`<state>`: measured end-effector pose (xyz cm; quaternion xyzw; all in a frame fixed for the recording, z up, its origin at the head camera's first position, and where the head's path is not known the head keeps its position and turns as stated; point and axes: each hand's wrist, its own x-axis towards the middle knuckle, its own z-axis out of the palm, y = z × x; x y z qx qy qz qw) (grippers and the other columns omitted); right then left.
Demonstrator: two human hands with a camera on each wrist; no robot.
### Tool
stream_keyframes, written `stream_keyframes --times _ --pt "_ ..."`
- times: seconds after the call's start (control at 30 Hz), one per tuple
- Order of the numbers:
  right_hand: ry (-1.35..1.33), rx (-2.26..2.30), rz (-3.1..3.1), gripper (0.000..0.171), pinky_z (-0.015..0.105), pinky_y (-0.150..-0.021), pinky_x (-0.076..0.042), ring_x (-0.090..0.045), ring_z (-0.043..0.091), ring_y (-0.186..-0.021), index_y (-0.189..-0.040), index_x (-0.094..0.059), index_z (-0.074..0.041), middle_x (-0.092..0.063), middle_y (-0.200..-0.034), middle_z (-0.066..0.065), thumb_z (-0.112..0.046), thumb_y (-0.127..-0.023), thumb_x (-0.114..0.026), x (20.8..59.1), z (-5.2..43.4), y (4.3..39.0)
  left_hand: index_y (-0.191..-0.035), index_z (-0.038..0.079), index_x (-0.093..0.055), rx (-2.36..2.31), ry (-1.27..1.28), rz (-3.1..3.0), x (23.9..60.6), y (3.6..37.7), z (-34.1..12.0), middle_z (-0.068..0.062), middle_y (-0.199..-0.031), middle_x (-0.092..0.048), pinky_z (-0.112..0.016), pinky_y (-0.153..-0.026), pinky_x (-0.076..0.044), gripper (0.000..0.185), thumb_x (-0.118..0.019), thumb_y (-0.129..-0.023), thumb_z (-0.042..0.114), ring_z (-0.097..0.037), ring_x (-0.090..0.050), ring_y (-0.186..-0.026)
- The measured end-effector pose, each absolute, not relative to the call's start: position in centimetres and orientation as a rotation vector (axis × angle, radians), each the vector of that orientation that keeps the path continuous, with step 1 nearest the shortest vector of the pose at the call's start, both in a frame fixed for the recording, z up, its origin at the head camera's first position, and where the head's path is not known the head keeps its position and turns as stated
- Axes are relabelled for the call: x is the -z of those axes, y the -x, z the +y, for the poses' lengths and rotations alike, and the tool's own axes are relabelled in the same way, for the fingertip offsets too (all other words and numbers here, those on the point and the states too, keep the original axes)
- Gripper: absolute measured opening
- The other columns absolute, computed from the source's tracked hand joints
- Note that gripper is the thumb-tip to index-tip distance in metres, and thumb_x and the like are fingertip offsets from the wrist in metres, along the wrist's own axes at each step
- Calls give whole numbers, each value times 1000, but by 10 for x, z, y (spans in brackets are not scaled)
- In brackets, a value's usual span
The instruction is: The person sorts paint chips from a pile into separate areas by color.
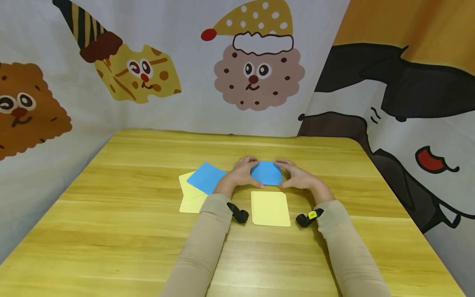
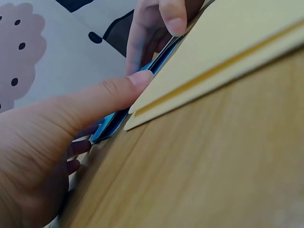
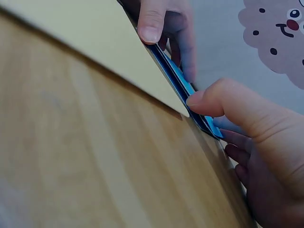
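Note:
Toward the back of the table, my two hands hold a small stack of blue square cards from opposite sides. My left hand has its thumb at the near left corner and its fingers round the far left side. My right hand grips the right side in the same way. In the right wrist view, thin gaps show between the layers of blue cards, low over the tabletop. Just in front of the blue stack lies a pile of yellow square cards.
Left of my left hand, another blue card lies at an angle over spread yellow cards, partly behind my wrist. The wooden table meets a cartoon-printed curtain at its back edge. Small black devices sit on both wrists.

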<state>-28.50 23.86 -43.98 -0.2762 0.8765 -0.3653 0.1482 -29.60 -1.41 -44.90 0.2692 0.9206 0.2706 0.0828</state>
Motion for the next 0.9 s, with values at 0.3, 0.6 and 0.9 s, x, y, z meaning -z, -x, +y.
stream_keyframes --times 0.3,0.6,0.9 --pt "792 1001 2545 91 63 -106 -14 -7 41 -140 -150 -25 0 -12 -155 19 -26 -80 -77 444 240 288 -151 13 -32 -762 -801 2744 448 296 -15 -4 -153 -24 -43 -112 -15 101 -77 -72 57 -25 -17 -140" --pt "732 1088 2581 89 65 -105 -13 -9 42 -140 -150 -28 -2 -13 -155 19 -25 -79 -77 440 238 282 -150 14 -33 -992 -745 2682 443 292 -22 -5 -155 -20 -50 -111 -18 97 -78 -74 52 -29 -14 -142" --pt "666 1118 2663 84 65 -104 -17 -14 41 -139 -149 -31 -4 -18 -154 19 -29 -82 -75 431 230 271 -151 13 -31 -1077 -816 2672 432 287 -31 -7 -154 -24 -53 -108 -23 96 -77 -76 51 -28 -17 -141"
